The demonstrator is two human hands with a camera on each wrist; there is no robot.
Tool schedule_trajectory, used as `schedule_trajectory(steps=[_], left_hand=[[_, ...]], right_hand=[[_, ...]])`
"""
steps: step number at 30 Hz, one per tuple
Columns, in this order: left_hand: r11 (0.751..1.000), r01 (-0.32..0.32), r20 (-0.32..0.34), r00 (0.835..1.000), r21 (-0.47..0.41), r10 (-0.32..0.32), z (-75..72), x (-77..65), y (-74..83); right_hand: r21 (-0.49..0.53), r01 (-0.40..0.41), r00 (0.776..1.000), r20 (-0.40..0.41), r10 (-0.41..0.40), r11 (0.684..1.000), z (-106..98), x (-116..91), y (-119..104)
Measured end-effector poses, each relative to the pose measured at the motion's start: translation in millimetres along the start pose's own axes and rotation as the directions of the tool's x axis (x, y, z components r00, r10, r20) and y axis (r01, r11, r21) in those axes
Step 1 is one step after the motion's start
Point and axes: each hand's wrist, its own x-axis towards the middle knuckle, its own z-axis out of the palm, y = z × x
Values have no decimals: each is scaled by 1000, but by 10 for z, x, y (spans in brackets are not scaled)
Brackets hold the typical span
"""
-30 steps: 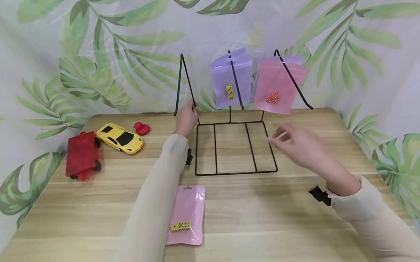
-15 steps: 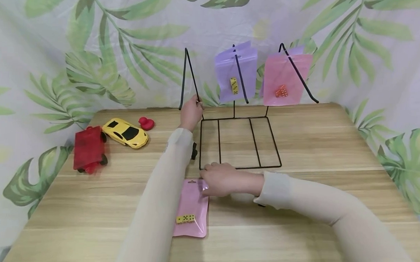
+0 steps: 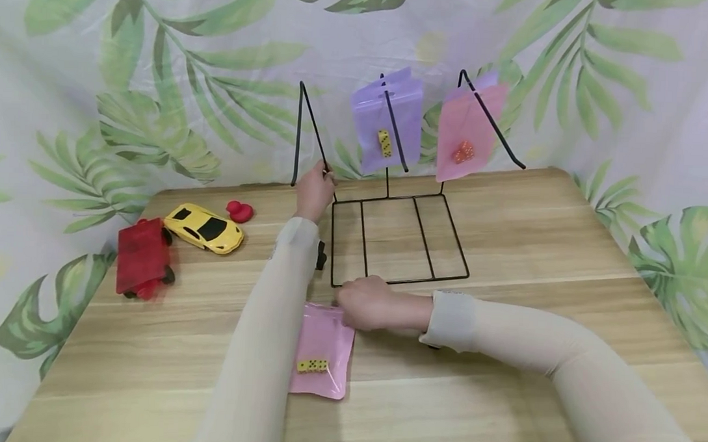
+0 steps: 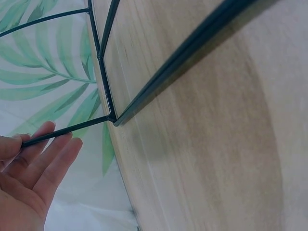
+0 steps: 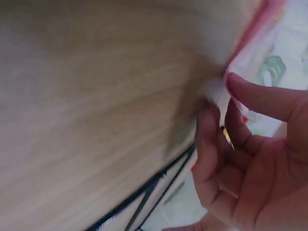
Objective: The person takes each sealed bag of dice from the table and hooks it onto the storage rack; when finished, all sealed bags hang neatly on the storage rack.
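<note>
A black wire rack point(image 3: 422, 279) with hooks stands at the back of the table. My left hand point(image 3: 315, 192) pinches its left upright wire; the left wrist view shows that wire point(image 4: 67, 130) between thumb and fingers. Near the front of the rack, my right hand point(image 3: 367, 304) pinches the top right corner of a pink zip pouch point(image 3: 332, 344) with yellow dice inside. Thumb and fingers close on the pouch edge point(image 5: 250, 38) in the right wrist view. A purple pouch point(image 3: 366, 127) hangs from the middle hook, and a pink pouch point(image 3: 455, 130) from the right one.
To the left lie a yellow toy car point(image 3: 204, 229), a red see-through pouch point(image 3: 142, 256) with black wheels showing at its edge, and a small red duck point(image 3: 240, 211). A leaf-print cloth point(image 3: 220, 34) hangs behind the wooden table point(image 3: 150, 370).
My right hand has come from beside the rack's right side, leftward and down to the pink pouch, and has taken its corner, tilting the top up slightly. My left hand stays on the wire.
</note>
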Motion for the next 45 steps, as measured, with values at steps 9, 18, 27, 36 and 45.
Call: schedule_trajectory(steps=[9,18,27,36,45], left_hand=[[999,19,52,999,-30,-17,-16,4,-38],[999,19,54,998,-50,-16,-30,-7,-6],[998,22,50,999,-58,-19,-6,6,-33],[999,22,60,998,-40,-20,-15,3,-17],[999,10,52,999,-43,-7,-13,19,-39]], right_hand=[[235,110,990,-110,-86,966,-355,-601,321],[161,381,711,-681,-177,910,-627,-1415,790],[215,667,160,-976,145,713,-821,-1726,1253],[370,723,134,-904,406,584,-802,-1714,1647],[451,649,219,-882,417,612,-802,-1574,1780]])
